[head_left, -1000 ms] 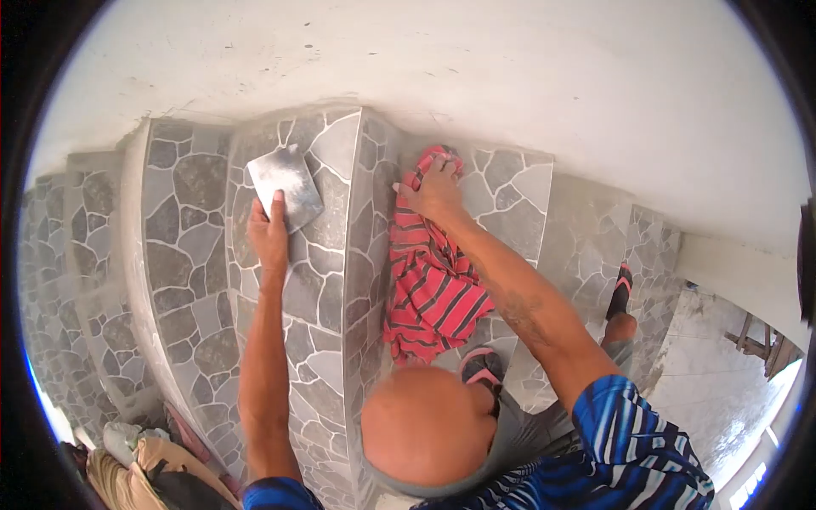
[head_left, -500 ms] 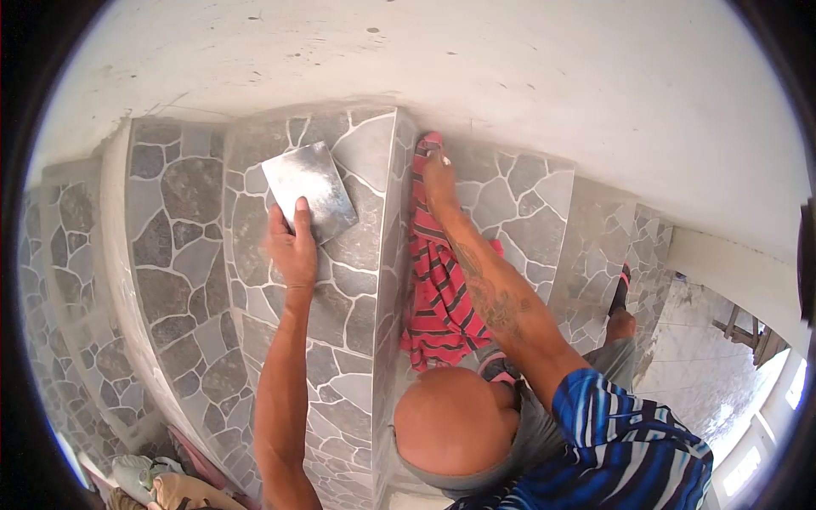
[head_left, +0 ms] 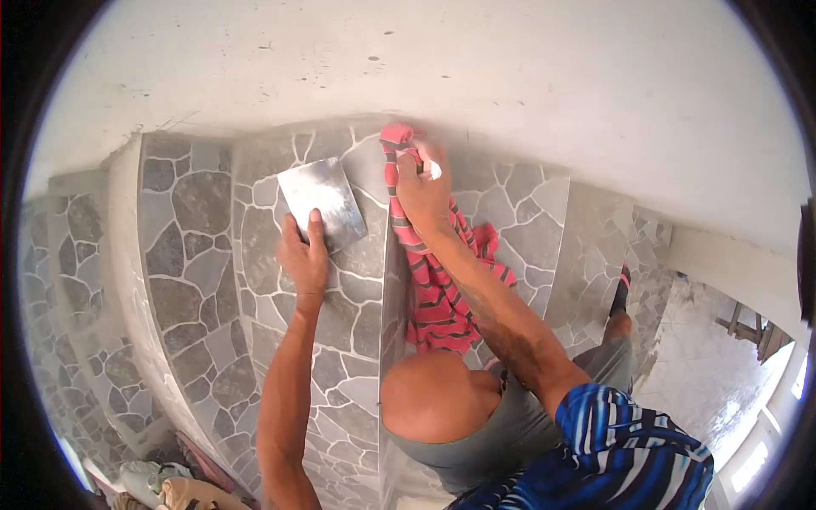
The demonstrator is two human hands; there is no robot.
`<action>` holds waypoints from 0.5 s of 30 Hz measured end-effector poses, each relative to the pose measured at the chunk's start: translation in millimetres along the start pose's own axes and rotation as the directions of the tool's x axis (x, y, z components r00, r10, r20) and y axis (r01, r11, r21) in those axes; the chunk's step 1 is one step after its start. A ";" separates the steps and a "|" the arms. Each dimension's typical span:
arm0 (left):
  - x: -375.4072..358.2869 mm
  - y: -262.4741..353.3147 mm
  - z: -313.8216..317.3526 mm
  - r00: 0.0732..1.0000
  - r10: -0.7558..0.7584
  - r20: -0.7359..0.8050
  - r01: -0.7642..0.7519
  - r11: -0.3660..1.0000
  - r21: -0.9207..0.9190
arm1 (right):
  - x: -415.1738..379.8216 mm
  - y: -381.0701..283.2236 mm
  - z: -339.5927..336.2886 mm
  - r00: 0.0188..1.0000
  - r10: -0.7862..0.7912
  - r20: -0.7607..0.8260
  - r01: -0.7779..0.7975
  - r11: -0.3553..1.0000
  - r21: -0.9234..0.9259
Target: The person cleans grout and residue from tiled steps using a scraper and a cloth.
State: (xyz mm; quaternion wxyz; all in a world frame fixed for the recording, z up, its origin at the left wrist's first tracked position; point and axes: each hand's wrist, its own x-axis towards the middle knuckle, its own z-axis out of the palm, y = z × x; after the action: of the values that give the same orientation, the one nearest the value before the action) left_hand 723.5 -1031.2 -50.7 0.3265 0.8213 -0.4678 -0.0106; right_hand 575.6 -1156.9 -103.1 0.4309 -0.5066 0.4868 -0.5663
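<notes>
My left hand (head_left: 304, 259) grips the lower edge of a flat, shiny metal plate (head_left: 327, 202), thumb on its face. The plate lies close over the grey stone-patterned tiles (head_left: 348, 297) of a step. To the right, my right hand (head_left: 425, 187) is closed around the upper part of a red cloth with dark stripes (head_left: 438, 297), at the step's edge near the wall. The cloth hangs down past my forearm onto the lower tread. A small white spot shows at my right fingers.
A white, speckled wall (head_left: 459, 76) runs along the top. My bent knee (head_left: 433, 399) stands beside the step edge. More tiled steps descend at right, where my other foot (head_left: 622, 293) rests. Bags (head_left: 183, 489) lie at lower left, and wooden pieces (head_left: 756, 331) at far right.
My right hand has pulled the cloth's top leftward onto the step edge. The left hand and plate have shifted slightly right and down. My knee has moved a little left and up.
</notes>
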 end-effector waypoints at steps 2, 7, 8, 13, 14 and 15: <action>-7.9 5.4 -2.1 0.999 -0.004 0.038 0.004 1.000 -0.008 | 5.2 41.3 -2.0 0.979 0.205 -0.019 -0.203 0.977 0.065; 0.5 0.5 3.8 1.000 0.005 0.028 -0.003 0.998 -0.069 | 22.4 12.4 -2.6 0.998 0.042 0.055 -0.041 0.999 -0.026; -10.6 0.7 0.1 0.998 -0.031 0.051 0.034 0.997 -0.063 | -1.0 11.3 -6.9 0.951 -0.308 -0.036 0.307 0.951 -0.043; -0.9 0.0 0.6 0.999 0.023 0.026 -0.021 0.998 -0.053 | 23.2 52.1 -15.1 0.664 0.694 0.278 -0.636 0.720 -0.278; 0.0 -1.1 7.4 1.000 0.027 0.002 -0.026 0.996 -0.083 | 25.6 36.5 -13.9 0.893 0.394 0.218 -0.359 0.915 -0.185; -2.0 8.1 2.1 0.998 -0.053 0.046 0.057 0.995 -0.088 | 7.6 25.2 -13.6 0.989 0.077 0.128 -0.060 0.990 -0.126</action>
State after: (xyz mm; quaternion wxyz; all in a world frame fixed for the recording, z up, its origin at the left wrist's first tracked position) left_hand 715.5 -1033.6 -48.6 0.3521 0.8179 -0.4513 -0.0586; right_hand 561.2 -1166.7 -127.0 0.4496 -0.5515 0.5080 -0.4854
